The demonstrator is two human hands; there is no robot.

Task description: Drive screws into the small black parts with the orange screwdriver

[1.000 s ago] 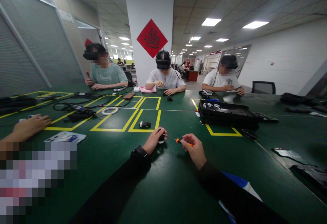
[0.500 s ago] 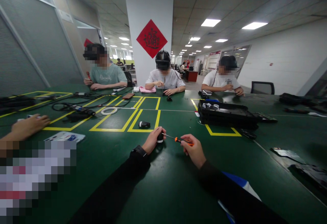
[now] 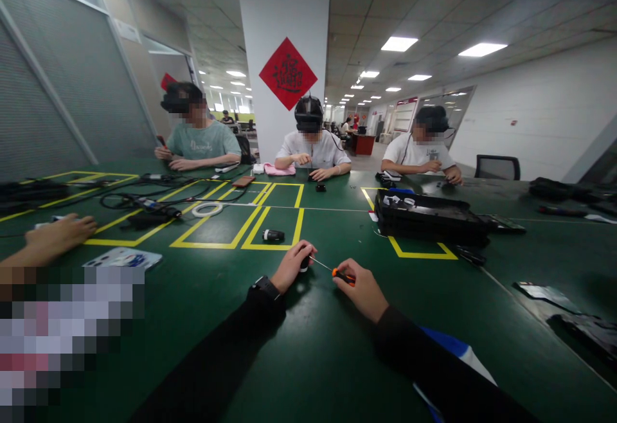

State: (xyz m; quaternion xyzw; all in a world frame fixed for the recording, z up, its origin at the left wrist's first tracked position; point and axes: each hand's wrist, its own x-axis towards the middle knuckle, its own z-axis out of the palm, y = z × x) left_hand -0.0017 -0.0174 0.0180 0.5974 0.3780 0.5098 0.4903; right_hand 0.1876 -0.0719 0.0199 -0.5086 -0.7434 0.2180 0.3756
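My left hand [image 3: 292, 265] is closed round a small black and white cylindrical part [image 3: 304, 265], which its fingers partly cover. In my right hand [image 3: 360, 288] is a screwdriver [image 3: 343, 276] with an orange and black handle. Its thin metal shaft points left, and the tip meets the part at my left fingertips; the exact contact is too small to make out. Just beyond my left hand, a similar black and white cylindrical piece [image 3: 274, 236] lies on its side within a yellow taped rectangle on the green table [image 3: 318, 359].
A black tray [image 3: 429, 217] with small white pieces stands ahead to the right. Black cables [image 3: 144, 207] and a white cable coil [image 3: 207, 209] lie to the left. Another person's hand [image 3: 60, 233] rests at the left edge, near a patterned flat item [image 3: 123, 258]. Three people sit opposite.
My right hand has shifted its grip on the screwdriver handle, with fingers now closer round it near the shaft. My left hand keeps the part in almost the same place.
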